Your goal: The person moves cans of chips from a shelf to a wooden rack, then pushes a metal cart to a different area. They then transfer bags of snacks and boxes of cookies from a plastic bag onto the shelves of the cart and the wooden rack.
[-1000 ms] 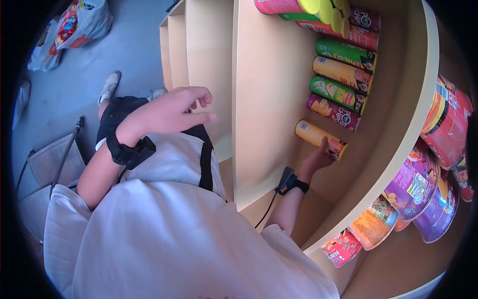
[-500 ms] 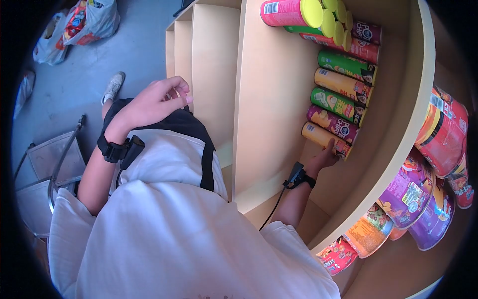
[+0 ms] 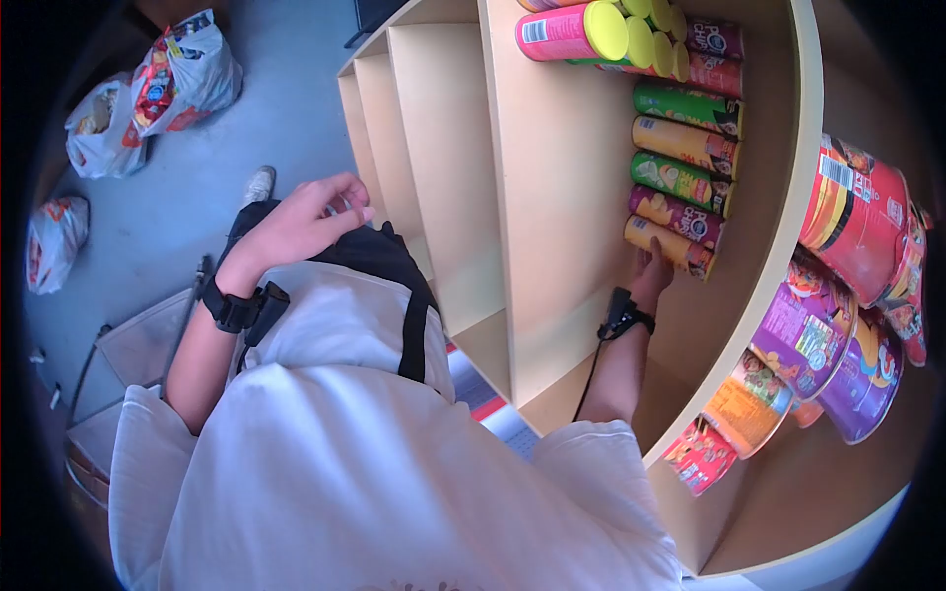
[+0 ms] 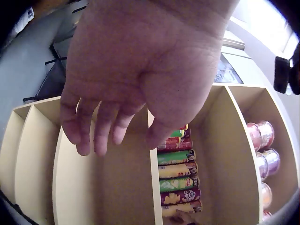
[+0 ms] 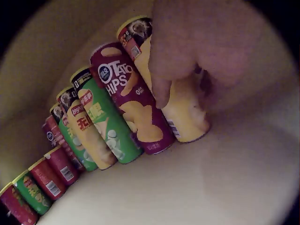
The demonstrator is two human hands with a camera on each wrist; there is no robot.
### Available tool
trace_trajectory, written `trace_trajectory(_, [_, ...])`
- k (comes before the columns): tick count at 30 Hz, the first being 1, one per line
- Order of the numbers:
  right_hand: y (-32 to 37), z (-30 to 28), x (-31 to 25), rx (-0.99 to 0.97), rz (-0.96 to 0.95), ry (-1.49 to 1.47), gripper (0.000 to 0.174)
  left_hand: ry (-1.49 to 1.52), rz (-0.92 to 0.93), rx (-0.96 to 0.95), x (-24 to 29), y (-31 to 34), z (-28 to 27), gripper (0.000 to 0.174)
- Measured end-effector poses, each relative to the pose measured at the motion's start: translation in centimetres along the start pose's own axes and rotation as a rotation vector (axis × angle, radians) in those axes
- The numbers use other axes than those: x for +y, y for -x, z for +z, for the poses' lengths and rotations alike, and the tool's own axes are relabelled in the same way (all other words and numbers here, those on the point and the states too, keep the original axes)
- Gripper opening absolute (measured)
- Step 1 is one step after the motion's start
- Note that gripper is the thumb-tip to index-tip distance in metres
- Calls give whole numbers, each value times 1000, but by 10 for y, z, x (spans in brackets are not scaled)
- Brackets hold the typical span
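Note:
My right hand point(image 3: 650, 274) grips a yellow chip can point(image 3: 670, 246) at the end of a row of cans in the shelf compartment. In the right wrist view, the fingers of that hand point(image 5: 197, 56) lie around the yellow can point(image 5: 185, 117), which leans beside a purple can point(image 5: 136, 103). A green can point(image 5: 110, 122) is on the purple can's other side. My left hand point(image 3: 305, 222) hangs in front of the body with loosely bent fingers and holds nothing; its palm point(image 4: 140, 65) fills the upper left wrist view.
A shelf divider point(image 3: 527, 197) stands left of the cans. Beyond the curved board point(image 3: 778, 256) are a red tub point(image 3: 857, 222) and several others. More cans are stacked above the row. Filled plastic bags point(image 3: 202, 79) and a folding chair point(image 3: 148, 340) are on the left.
The yellow can has moved up against the purple can, with my right hand on it. My left hand has come closer to the body, and the view has shifted.

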State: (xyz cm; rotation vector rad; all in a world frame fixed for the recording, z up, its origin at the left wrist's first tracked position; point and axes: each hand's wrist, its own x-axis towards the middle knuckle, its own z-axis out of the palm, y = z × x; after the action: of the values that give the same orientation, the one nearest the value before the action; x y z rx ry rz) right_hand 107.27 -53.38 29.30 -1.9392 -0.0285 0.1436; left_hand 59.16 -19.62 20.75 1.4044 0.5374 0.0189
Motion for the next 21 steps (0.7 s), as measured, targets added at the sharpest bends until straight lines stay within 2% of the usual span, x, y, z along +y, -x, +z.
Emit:
trace_trajectory(3, [17, -6, 9, 96, 49, 69, 65, -7, -110, -60, 4, 16, -31, 21])
trace_trajectory(4, [33, -11, 15, 144, 42, -2, 58, -29, -109, -82, 1, 19, -40, 21])
trace_trajectory(5, [56, -12, 18, 172, 53, -15, 58, -47, -105, -80, -7, 22, -46, 24])
trace_trajectory(7, [115, -14, 26, 148, -43, 157, 58, -91, -98, -121, -15, 21, -59, 28])
trace_trajectory(8, [159, -1, 27, 267, -76, 133, 43, -120, -107, -155, -16, 20, -63, 28])
trace_trajectory(9, [194, -10, 44, 318, -53, 129, 43, -149, -115, -194, -18, 18, -64, 27])
trace_trajectory(11, [270, -38, 78, 317, -198, 426, 25, -190, -94, -293, -30, 12, -62, 27])
trace_trajectory(13, [371, -32, 82, 415, -93, 282, 11, -236, -62, -421, -39, 1, -55, 26])
trace_trajectory(15, [471, -47, 110, 448, 26, 333, 11, -317, -48, -518, -48, -6, -43, 23])
trace_trajectory(17, [570, -54, 130, 587, 256, 270, 9, -336, -70, -643, -50, -8, -23, 22])
trace_trajectory(21, [740, -50, 162, 905, 594, 247, 12, -401, -127, -844, -47, -2, 22, 21])
